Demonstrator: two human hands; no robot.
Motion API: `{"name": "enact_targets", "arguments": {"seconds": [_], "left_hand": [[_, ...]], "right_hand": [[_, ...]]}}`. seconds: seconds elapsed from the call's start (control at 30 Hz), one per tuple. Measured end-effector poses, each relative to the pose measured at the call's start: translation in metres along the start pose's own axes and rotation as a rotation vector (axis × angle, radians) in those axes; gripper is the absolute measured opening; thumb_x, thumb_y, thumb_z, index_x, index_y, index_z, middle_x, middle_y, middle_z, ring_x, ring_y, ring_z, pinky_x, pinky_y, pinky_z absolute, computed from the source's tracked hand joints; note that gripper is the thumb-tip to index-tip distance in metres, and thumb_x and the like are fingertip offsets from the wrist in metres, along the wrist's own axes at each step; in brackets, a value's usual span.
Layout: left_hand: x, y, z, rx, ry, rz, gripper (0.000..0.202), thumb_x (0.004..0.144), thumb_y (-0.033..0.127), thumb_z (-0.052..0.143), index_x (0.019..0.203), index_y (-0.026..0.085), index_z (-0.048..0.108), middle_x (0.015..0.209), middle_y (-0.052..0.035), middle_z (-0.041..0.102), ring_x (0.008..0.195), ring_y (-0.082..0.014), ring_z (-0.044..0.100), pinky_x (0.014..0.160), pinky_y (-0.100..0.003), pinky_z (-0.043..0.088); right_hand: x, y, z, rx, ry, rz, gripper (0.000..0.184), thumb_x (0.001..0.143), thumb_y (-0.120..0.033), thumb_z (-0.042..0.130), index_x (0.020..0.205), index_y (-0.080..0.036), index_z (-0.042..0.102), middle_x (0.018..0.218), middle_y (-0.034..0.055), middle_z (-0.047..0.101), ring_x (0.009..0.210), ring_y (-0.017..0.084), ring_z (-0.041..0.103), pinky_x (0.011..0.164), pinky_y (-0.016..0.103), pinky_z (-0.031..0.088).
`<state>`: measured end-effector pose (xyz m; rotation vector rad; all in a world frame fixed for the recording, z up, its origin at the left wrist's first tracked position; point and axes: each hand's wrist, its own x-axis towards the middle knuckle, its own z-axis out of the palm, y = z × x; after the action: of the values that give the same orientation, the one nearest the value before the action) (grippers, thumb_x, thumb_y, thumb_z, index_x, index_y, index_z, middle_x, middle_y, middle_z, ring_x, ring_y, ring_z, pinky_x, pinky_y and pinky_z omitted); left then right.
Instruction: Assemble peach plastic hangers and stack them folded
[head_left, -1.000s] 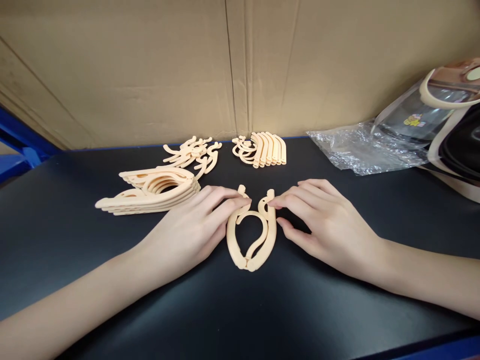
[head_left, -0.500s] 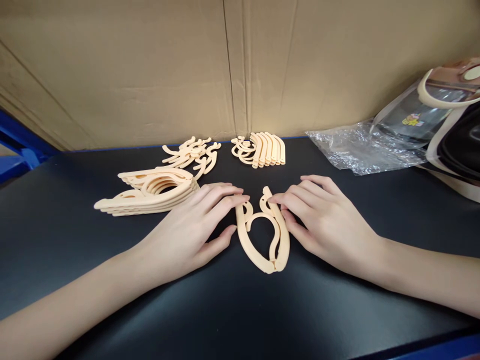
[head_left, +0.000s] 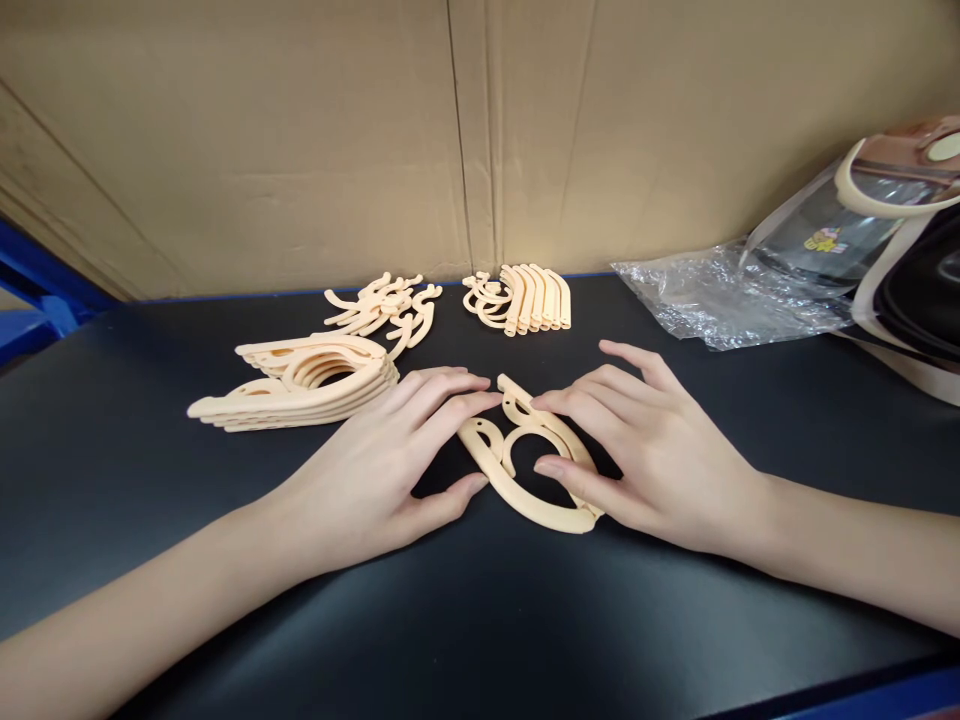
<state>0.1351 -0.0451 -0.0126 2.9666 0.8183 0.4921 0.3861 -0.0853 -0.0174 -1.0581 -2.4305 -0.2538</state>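
Observation:
A folded peach plastic hanger piece (head_left: 525, 478) lies flat on the black table (head_left: 480, 600) between my hands. My left hand (head_left: 390, 470) rests palm down to its left, fingers stretched, fingertips touching the piece's upper left end. My right hand (head_left: 637, 455) lies over its right side, fingers spread, thumb and forefinger pressing on the piece. Neither hand has lifted it.
A stack of peach hangers (head_left: 307, 385) sits left of my left hand. Loose hook parts (head_left: 386, 305) and a row of folded pieces (head_left: 525, 298) lie further back. Crumpled clear plastic (head_left: 720, 295) and a beige appliance (head_left: 900, 230) are at the right. A cardboard wall (head_left: 450, 130) stands behind.
The folded piece has turned on the table, its closed end swinging to the right and its open ends to the left. My right thumb has moved onto it.

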Motion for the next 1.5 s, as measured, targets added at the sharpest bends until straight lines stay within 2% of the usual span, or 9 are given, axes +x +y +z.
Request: {"name": "enact_targets", "arguments": {"seconds": [0.17, 0.4, 0.57, 0.77, 0.93, 1.2, 1.27, 1.37, 1.5], "left_hand": [[-0.0013, 0.0009, 0.0006, -0.010, 0.018, -0.008, 0.051, 0.093, 0.038, 0.057, 0.137, 0.016, 0.043, 0.137, -0.0126, 0.052, 0.130, -0.0270, 0.044, 0.106, -0.041, 0.041], [-0.0016, 0.0009, -0.0001, -0.033, 0.009, -0.015, 0.052, 0.092, 0.042, 0.057, 0.136, 0.016, 0.044, 0.137, -0.0131, 0.051, 0.129, -0.0286, 0.046, 0.104, -0.041, 0.043], [-0.0020, 0.0002, 0.0001, -0.033, -0.004, -0.010, 0.055, 0.092, 0.046, 0.057, 0.136, 0.017, 0.043, 0.138, -0.0128, 0.051, 0.130, -0.0286, 0.045, 0.106, -0.041, 0.042], [-0.0019, -0.0006, 0.0012, -0.064, -0.002, -0.067, 0.077, 0.087, 0.055, 0.061, 0.146, 0.017, 0.028, 0.143, -0.0140, 0.048, 0.130, -0.0277, 0.048, 0.105, -0.039, 0.044], [-0.0045, -0.0031, 0.0034, -0.107, -0.018, -0.041, 0.090, 0.083, 0.060, 0.065, 0.150, 0.018, 0.021, 0.148, -0.0154, 0.044, 0.130, -0.0286, 0.048, 0.105, -0.040, 0.045], [-0.0065, -0.0044, 0.0039, -0.156, -0.051, -0.026, 0.095, 0.084, 0.059, 0.063, 0.153, 0.020, 0.010, 0.143, -0.0170, 0.049, 0.127, -0.0302, 0.052, 0.100, -0.043, 0.048], [-0.0063, -0.0042, 0.0038, -0.169, -0.050, -0.022, 0.095, 0.084, 0.058, 0.064, 0.154, 0.021, 0.010, 0.143, -0.0163, 0.050, 0.126, -0.0299, 0.053, 0.100, -0.042, 0.048], [-0.0062, -0.0035, 0.0044, -0.188, -0.039, -0.017, 0.092, 0.086, 0.055, 0.064, 0.154, 0.022, 0.012, 0.141, -0.0142, 0.052, 0.122, -0.0289, 0.055, 0.098, -0.040, 0.048], [-0.0055, -0.0017, 0.0040, -0.182, -0.025, -0.020, 0.086, 0.087, 0.047, 0.063, 0.153, 0.022, 0.014, 0.137, -0.0128, 0.055, 0.116, -0.0281, 0.058, 0.094, -0.038, 0.049]], "right_hand": [[0.0029, 0.0032, 0.0034, 0.155, -0.140, -0.013, 0.033, 0.097, -0.043, 0.050, 0.114, -0.015, 0.058, 0.113, 0.0059, 0.066, 0.107, 0.021, 0.058, 0.111, 0.043, 0.025], [0.0036, 0.0050, 0.0025, 0.262, -0.219, -0.042, 0.058, 0.089, -0.055, 0.058, 0.129, -0.014, 0.049, 0.129, 0.0104, 0.057, 0.118, 0.023, 0.049, 0.103, 0.039, 0.035], [0.0025, 0.0050, 0.0038, 0.278, -0.228, -0.045, 0.060, 0.090, -0.048, 0.060, 0.137, -0.016, 0.042, 0.137, 0.0098, 0.054, 0.126, 0.022, 0.046, 0.111, 0.041, 0.029], [0.0004, 0.0046, 0.0050, 0.305, -0.236, -0.035, 0.066, 0.088, -0.039, 0.062, 0.144, -0.019, 0.033, 0.143, 0.0090, 0.051, 0.134, 0.021, 0.042, 0.119, 0.047, 0.019], [-0.0021, 0.0048, 0.0039, 0.316, -0.300, -0.075, 0.069, 0.091, -0.035, 0.058, 0.149, -0.017, 0.025, 0.152, 0.0124, 0.041, 0.144, 0.024, 0.032, 0.121, 0.054, 0.011], [-0.0015, 0.0058, 0.0016, 0.351, -0.356, -0.104, 0.065, 0.098, -0.030, 0.047, 0.153, -0.018, 0.015, 0.160, 0.0091, 0.027, 0.149, 0.019, 0.019, 0.123, 0.052, 0.005], [-0.0013, 0.0057, 0.0012, 0.361, -0.366, -0.113, 0.065, 0.099, -0.029, 0.046, 0.154, -0.018, 0.013, 0.160, 0.0081, 0.027, 0.149, 0.017, 0.018, 0.123, 0.049, 0.006], [-0.0004, 0.0058, 0.0018, 0.383, -0.337, -0.115, 0.065, 0.098, -0.030, 0.048, 0.153, -0.019, 0.014, 0.158, 0.0085, 0.032, 0.147, 0.015, 0.024, 0.123, 0.045, 0.012], [0.0015, 0.0069, 0.0040, 0.378, -0.255, -0.036, 0.068, 0.092, -0.038, 0.059, 0.148, -0.018, 0.026, 0.147, 0.0104, 0.047, 0.136, 0.021, 0.041, 0.115, 0.043, 0.031]]}}
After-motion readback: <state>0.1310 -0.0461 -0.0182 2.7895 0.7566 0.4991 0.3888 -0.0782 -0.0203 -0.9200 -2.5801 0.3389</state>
